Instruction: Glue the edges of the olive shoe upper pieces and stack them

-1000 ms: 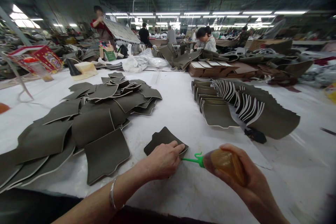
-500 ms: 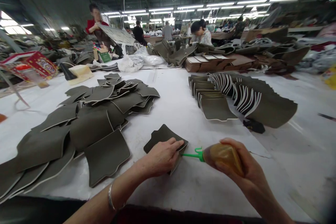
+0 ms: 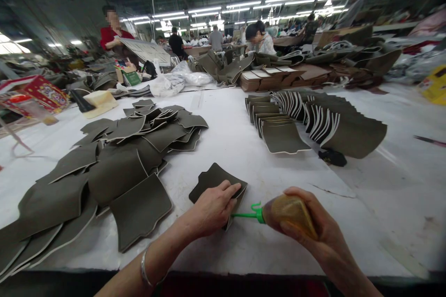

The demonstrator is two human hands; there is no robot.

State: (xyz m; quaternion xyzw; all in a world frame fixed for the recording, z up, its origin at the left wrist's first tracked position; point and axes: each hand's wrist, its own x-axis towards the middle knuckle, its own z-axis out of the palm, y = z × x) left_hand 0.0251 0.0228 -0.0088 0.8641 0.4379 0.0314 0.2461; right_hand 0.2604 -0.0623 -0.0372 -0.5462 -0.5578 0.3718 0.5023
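Note:
My left hand (image 3: 214, 206) grips a dark olive leather piece (image 3: 212, 177) near the table's front. Its index finger lies along the top by the right edge; the thumb side is partly hidden. In my right hand (image 3: 322, 227) is a squeeze bottle (image 3: 287, 213) of amber liquid, tilted on its side with a green nozzle (image 3: 245, 215) pointing left. The nozzle tip meets the right edge of the leather piece, close to my left fingers; exact contact is hard to see. To the left spreads a loose heap of similar leather pieces (image 3: 114, 167).
Overlapping rows of leather pieces (image 3: 358, 132) lie at the right, with a small black object (image 3: 332, 157) before them. A yellowish block (image 3: 101, 103) and a red patterned box (image 3: 45, 93) stand back left. Stacked brown panels (image 3: 265, 81) and plastic bags (image 3: 170, 82) line the far side. People work beyond.
My right hand has brought the bottle a little left and nearer, so the nozzle tip sits lower along the piece's edge. My left hand keeps its hold. The whole view has shifted slightly.

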